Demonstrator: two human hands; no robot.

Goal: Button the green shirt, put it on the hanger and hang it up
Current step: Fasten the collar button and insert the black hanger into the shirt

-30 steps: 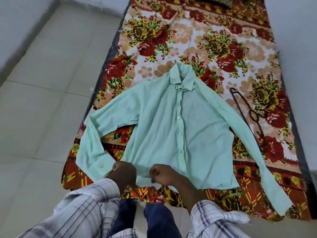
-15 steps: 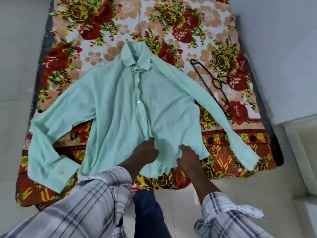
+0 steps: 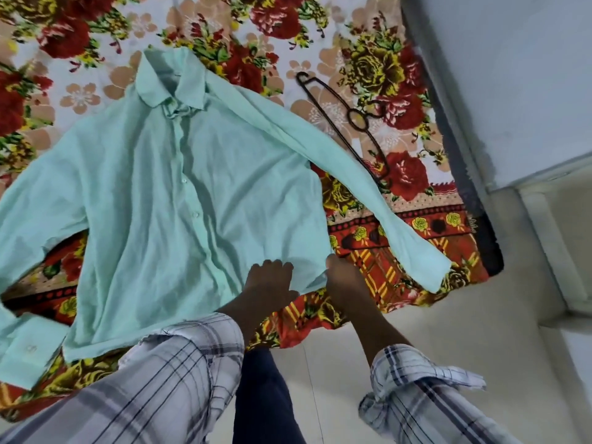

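I see the pale mint-green long-sleeved cotton shirt point(image 3: 153, 200) lying flat and front-up on a red, yellow and cream floral bedspread point(image 3: 368, 65). Its collar points away from me, both sleeves are spread out to the sides, and small white buttons show down the middle placket. The left hand point(image 3: 269, 280) rests on top of the cloth just above the hem, close to the shirt's near right corner, with its fingers point(image 3: 272, 265) laid out straight and flat against the fabric. The right hand point(image 3: 342, 283) meets that same hem corner from the outside. Its thumb is up at the edge and the cloth laps over its inner side, hiding the fingers, so I cannot tell whether it pinches the hem or only touches it. The two hands sit near each other with a strip of shirt between them. A thin black hanger point(image 3: 349, 119) lies on the bedspread beyond the right sleeve, well apart from both hands. Grey-and-white plaid cuffs point(image 3: 416, 376) cover my forearms above a pale tiled floor point(image 3: 448, 315).
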